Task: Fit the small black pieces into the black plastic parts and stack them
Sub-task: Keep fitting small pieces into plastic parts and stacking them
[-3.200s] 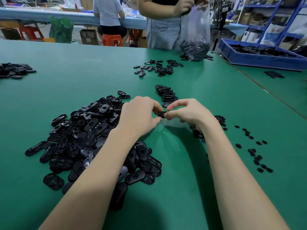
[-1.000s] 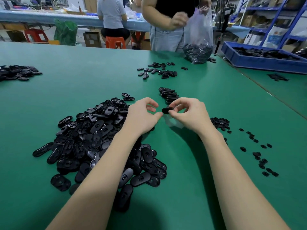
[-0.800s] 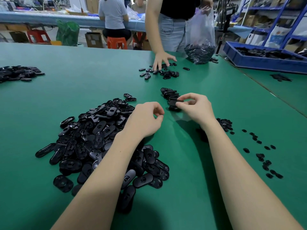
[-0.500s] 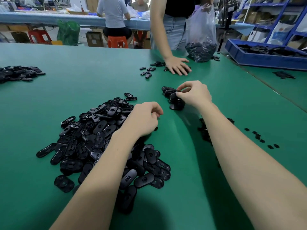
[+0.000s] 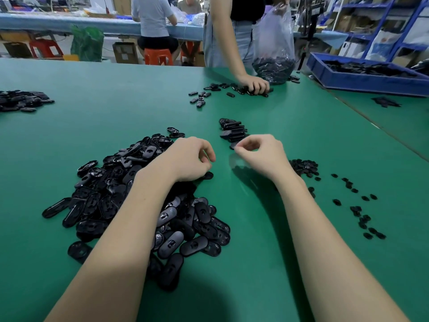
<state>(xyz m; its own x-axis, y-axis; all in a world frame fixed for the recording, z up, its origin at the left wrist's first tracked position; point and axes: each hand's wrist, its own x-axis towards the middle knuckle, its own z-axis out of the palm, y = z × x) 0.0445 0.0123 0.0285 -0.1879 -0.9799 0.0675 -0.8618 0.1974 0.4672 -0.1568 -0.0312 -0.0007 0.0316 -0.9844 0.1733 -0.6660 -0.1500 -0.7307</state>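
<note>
Both hands hover empty with fingers loosely curled, the left hand (image 5: 190, 159) over the parts pile (image 5: 130, 196), the right hand (image 5: 260, 154) just behind the stack (image 5: 233, 132), small pieces (image 5: 304, 167) at its right.

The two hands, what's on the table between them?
Head view: only bare green mat separates the left hand from the right hand.

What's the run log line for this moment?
left hand: empty, over parts pile | right hand: empty, beside stack | small pieces: untouched
</note>
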